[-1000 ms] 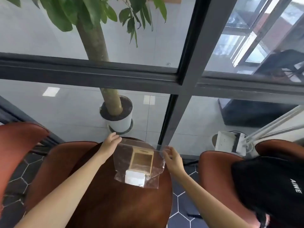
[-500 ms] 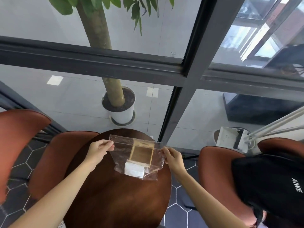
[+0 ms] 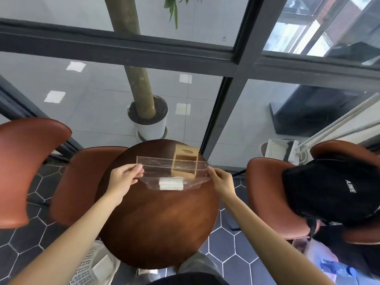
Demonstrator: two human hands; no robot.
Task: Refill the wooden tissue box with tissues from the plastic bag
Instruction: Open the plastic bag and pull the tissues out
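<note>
Above the table (image 3: 160, 219), the bag (image 3: 172, 171) hangs stretched crosswise; left hand (image 3: 123, 177) and right hand (image 3: 221, 179) pinch its ends; tissues (image 3: 171, 183) lie low, midway between; box (image 3: 185, 161) stands just behind.

White capitals reading "AIWE" run sideways down the black backpack (image 3: 331, 188), which sits on a brown chair (image 3: 273, 200) at about three o'clock from the round table (image 3: 160, 223). A small round "CCC" mark is printed on the window glass (image 3: 224, 38) at about one o'clock; the line beneath it is too small to read.
</note>
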